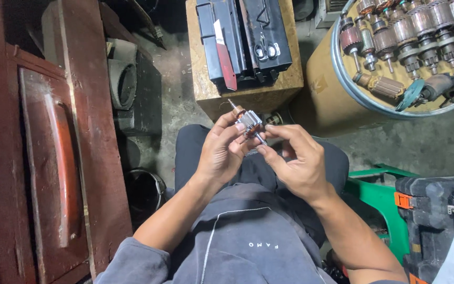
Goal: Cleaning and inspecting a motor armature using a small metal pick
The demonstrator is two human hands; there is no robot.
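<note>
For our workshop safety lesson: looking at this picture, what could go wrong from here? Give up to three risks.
1. The small motor armature is pinched only by the fingertips of the left hand and right hand over the lap; it might slip and fall to the concrete floor.
2. Its thin shaft end points toward the right fingers and could jab them.
3. The armatures crowded on the drum could roll off.

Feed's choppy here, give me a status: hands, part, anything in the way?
Left hand grips armature. Right hand fingers on its shaft end. Held over lap, nothing in the way; wooden box just beyond.
</note>
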